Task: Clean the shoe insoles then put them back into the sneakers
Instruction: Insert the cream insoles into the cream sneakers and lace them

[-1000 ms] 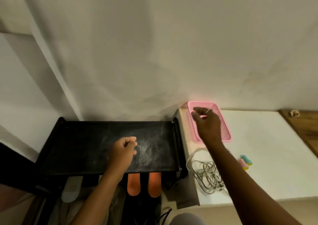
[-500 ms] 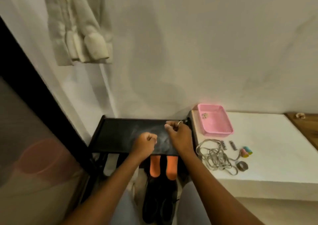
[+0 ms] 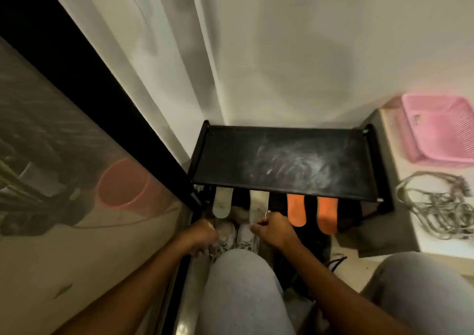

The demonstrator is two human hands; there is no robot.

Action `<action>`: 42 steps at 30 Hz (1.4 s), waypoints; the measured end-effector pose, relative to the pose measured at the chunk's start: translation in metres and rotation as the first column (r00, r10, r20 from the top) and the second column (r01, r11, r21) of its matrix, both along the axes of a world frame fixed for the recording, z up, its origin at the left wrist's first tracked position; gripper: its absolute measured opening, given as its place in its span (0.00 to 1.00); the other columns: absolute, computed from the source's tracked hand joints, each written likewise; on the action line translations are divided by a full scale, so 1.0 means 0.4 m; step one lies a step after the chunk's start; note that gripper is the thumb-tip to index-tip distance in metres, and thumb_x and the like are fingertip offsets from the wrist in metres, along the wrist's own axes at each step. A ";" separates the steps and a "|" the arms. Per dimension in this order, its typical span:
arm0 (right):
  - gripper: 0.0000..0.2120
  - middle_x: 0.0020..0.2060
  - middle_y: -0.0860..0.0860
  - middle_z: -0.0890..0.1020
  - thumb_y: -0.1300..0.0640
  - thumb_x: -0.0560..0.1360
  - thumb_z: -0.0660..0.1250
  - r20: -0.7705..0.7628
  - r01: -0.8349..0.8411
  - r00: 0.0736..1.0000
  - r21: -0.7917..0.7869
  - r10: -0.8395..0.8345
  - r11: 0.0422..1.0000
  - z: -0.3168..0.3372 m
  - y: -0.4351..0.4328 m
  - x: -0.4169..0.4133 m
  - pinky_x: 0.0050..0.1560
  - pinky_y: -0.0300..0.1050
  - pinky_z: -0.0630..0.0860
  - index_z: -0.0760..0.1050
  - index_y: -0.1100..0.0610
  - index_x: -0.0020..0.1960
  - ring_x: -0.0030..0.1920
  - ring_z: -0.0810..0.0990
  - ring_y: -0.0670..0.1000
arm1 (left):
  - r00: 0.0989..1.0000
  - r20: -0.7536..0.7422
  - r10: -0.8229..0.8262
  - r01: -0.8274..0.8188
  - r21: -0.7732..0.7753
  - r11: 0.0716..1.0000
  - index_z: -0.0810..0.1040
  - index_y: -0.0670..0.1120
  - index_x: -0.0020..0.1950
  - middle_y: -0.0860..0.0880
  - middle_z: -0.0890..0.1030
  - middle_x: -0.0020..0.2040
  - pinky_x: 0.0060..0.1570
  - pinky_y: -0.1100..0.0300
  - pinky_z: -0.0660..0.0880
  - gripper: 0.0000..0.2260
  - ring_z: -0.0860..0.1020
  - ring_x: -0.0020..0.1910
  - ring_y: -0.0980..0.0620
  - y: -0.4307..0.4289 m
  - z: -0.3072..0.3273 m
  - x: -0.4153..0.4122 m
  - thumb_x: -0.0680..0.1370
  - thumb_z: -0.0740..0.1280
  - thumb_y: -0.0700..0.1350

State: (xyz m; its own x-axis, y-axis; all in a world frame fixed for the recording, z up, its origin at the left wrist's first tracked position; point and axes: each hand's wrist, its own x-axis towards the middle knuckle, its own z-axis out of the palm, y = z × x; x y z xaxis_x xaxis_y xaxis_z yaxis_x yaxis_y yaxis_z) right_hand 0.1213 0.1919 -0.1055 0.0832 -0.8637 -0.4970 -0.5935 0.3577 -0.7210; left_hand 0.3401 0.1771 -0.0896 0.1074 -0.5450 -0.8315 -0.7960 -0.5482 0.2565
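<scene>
Four insoles stick out from under the black rack's dusty top: two pale insoles on the left and two orange insoles on the right. A pair of white sneakers stands on the floor below the pale ones. Black shoes sit below the orange ones, mostly in shadow. My right hand, wearing a ring, has curled fingers that pinch the near end of the second pale insole. My left hand curls down over the left white sneaker's side, by its laces.
A glass door with a black frame runs along the left, with an orange bucket behind it. To the right, a white tabletop carries a pink basket and a cable bundle. My knees in grey trousers fill the foreground.
The view has dropped and shifted right to left. Both hands moved from the rack's top down past its front edge to the pale insoles and white sneakers.
</scene>
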 end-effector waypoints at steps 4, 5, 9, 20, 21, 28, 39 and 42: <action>0.15 0.28 0.51 0.76 0.58 0.73 0.71 -0.072 -0.053 0.995 0.165 0.065 0.985 -0.200 0.025 0.017 0.36 0.45 0.74 0.72 0.58 0.30 0.33 0.75 0.46 | 0.999 0.024 -0.044 0.040 0.140 0.989 0.82 0.44 0.38 0.44 0.84 0.41 0.35 0.57 0.78 0.11 0.84 0.45 0.41 0.050 -0.232 0.035 0.75 0.65 0.48; 0.16 0.29 0.47 0.74 0.58 0.74 0.70 -0.085 -0.053 0.994 0.215 0.072 0.975 -0.250 0.032 0.020 0.36 0.42 0.72 0.69 0.54 0.30 0.35 0.75 0.46 | 0.999 0.025 -0.019 0.016 0.138 0.990 0.84 0.44 0.42 0.44 0.84 0.45 0.41 0.55 0.80 0.11 0.84 0.48 0.43 0.054 -0.270 0.018 0.78 0.65 0.47; 0.10 0.41 0.54 0.79 0.54 0.75 0.71 -0.115 -0.115 0.979 0.386 0.171 0.915 -0.410 0.050 0.040 0.45 0.46 0.75 0.73 0.56 0.39 0.47 0.79 0.54 | 0.995 0.089 -0.036 0.025 0.121 0.992 0.81 0.47 0.60 0.46 0.81 0.61 0.50 0.60 0.73 0.14 0.80 0.58 0.47 0.078 -0.391 -0.055 0.80 0.64 0.52; 0.16 0.65 0.57 0.77 0.52 0.83 0.60 -0.241 -0.169 0.917 0.488 0.318 0.856 -0.640 0.047 0.134 0.60 0.48 0.75 0.73 0.59 0.67 0.64 0.78 0.58 | 0.960 0.257 -0.109 0.138 -0.100 0.985 0.80 0.50 0.59 0.49 0.83 0.57 0.55 0.56 0.78 0.13 0.81 0.57 0.48 0.110 -0.604 -0.084 0.80 0.65 0.54; 0.16 0.66 0.57 0.76 0.53 0.84 0.58 -0.278 -0.195 0.891 0.478 0.358 0.857 -0.643 0.049 0.136 0.61 0.48 0.74 0.71 0.59 0.68 0.65 0.77 0.58 | 0.959 0.259 -0.116 0.146 -0.099 0.984 0.81 0.50 0.59 0.49 0.83 0.56 0.54 0.56 0.78 0.12 0.81 0.56 0.48 0.110 -0.603 -0.083 0.80 0.64 0.54; 0.24 0.71 0.57 0.72 0.46 0.81 0.62 -0.242 -0.204 0.902 0.492 0.359 0.846 -0.546 -0.011 0.113 0.66 0.50 0.73 0.69 0.57 0.72 0.70 0.73 0.59 | 0.970 0.232 -0.069 0.095 -0.106 0.990 0.82 0.51 0.46 0.52 0.82 0.43 0.38 0.62 0.72 0.12 0.79 0.40 0.52 0.071 -0.515 -0.070 0.78 0.66 0.57; 0.12 0.33 0.54 0.81 0.55 0.80 0.61 0.050 -0.457 0.854 0.546 0.518 0.702 -0.201 -0.131 0.160 0.29 0.40 0.73 0.77 0.59 0.42 0.25 0.76 0.48 | 0.986 0.149 -0.074 0.111 -0.259 0.960 0.76 0.46 0.38 0.47 0.79 0.38 0.32 0.61 0.71 0.16 0.76 0.34 0.53 -0.028 -0.141 0.005 0.78 0.69 0.56; 0.16 0.32 0.52 0.78 0.54 0.83 0.56 0.181 -0.527 0.825 0.590 0.535 0.612 -0.101 -0.139 0.186 0.21 0.34 0.65 0.74 0.59 0.40 0.20 0.72 0.45 | 0.971 0.206 -0.122 0.172 -0.242 0.955 0.76 0.46 0.38 0.49 0.80 0.38 0.31 0.63 0.69 0.17 0.77 0.37 0.52 -0.043 -0.015 0.033 0.77 0.69 0.57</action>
State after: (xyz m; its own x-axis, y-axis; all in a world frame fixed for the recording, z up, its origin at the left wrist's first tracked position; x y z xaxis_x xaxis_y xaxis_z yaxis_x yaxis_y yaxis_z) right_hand 0.1955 0.1363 -0.1458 0.4218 -0.1944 -0.8856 -0.8257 0.3212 -0.4637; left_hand 0.3534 0.1597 -0.0957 0.1500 -0.7583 -0.6344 -0.9099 -0.3569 0.2115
